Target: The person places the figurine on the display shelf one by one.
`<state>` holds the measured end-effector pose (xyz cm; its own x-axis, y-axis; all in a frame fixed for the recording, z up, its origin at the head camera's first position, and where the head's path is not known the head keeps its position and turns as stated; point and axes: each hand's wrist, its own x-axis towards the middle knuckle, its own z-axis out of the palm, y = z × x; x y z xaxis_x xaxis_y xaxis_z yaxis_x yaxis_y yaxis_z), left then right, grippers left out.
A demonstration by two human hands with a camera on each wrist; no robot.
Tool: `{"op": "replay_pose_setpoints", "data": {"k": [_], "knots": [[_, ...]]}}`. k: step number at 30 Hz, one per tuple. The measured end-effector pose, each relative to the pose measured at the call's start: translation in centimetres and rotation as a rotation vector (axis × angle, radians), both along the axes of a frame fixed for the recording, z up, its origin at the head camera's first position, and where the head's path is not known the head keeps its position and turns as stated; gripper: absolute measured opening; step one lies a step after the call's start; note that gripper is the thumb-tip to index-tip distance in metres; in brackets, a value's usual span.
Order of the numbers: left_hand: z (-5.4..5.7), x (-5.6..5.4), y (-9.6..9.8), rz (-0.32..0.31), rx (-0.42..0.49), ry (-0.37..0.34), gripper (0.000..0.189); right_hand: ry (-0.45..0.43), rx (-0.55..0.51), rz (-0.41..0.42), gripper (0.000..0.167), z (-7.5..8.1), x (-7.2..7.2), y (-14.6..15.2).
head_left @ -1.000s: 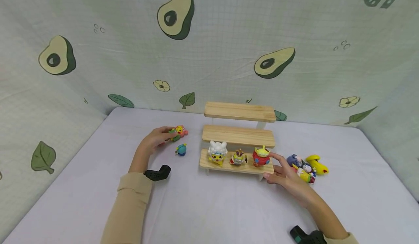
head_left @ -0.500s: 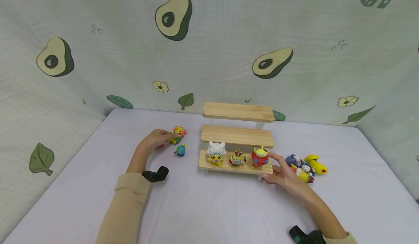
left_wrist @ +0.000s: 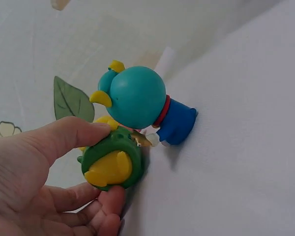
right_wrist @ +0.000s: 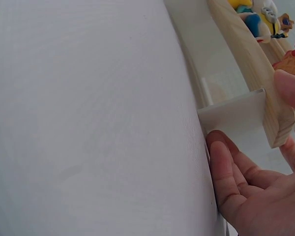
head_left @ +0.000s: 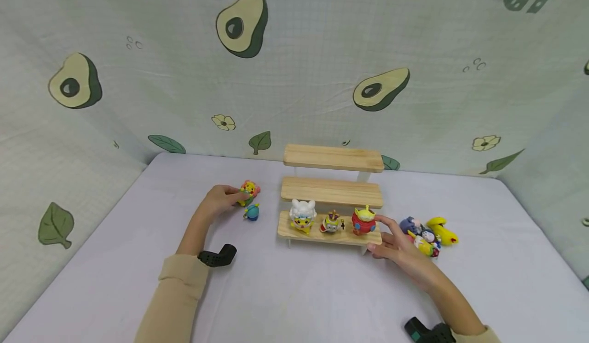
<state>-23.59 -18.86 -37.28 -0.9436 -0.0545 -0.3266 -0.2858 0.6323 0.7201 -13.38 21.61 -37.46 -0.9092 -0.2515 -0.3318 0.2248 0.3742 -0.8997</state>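
Observation:
My left hand (head_left: 221, 200) pinches a small yellow, green and pink figurine (head_left: 249, 191) between thumb and fingers. In the left wrist view, the green and yellow base of this figurine (left_wrist: 105, 169) faces the camera. Close beside it stands a teal-headed figurine (left_wrist: 137, 96) with a blue body and red collar. My right hand (head_left: 402, 248) grips the right end of the lowest board of a three-tier wooden display shelf (head_left: 276, 230). In the right wrist view, the thumb (right_wrist: 291, 89) lies at the board's edge, and the curled fingers (right_wrist: 223, 164) are by the white support (right_wrist: 236, 115).
The lowest board carries a white-hooded yellow figurine (head_left: 302, 216), a crowned figurine (head_left: 330, 223) and a red-suited alien figurine (head_left: 363, 221). Right of the shelf lie a purple figurine (head_left: 408, 225), a yellow figurine (head_left: 443, 232) and others. A printed avocado cloth (head_left: 294, 77) hangs behind.
My left hand has turned the pinched figurine more upright and brought it slightly nearer the teal one. My right hand keeps its place at the shelf. The head view has shifted a little.

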Motion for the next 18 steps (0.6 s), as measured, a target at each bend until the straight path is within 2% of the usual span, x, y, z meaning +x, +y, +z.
{"op": "replay_pose_setpoints", "data": {"k": [6,9,18], "knots": [[-0.4,0.3,-0.2,0.083,0.056,0.029,0.06,0.005,-0.015,-0.004,0.075,-0.2,0.0,0.1],[-0.2,0.7,-0.2,0.108,0.116,0.057,0.062,0.009,-0.021,-0.004,0.074,-0.4,0.0,0.2],[2.3,2.8,1.6,0.11,0.308,0.164,0.067,0.0,-0.021,-0.016,0.074,-0.2,0.1,0.0]]}}
